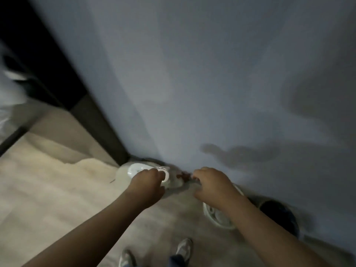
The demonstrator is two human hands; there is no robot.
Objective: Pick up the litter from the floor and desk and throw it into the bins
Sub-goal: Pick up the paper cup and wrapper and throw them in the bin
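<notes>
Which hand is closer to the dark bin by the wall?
Right. The right hand is to the left of the dark bin, a little farther along the wall. The left hand is much farther left, at the white bin near the corner.

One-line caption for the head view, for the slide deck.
Left hand grips clear plastic litter above a pale bin by the wall; right hand reaches alongside, grasp blurred.
</notes>
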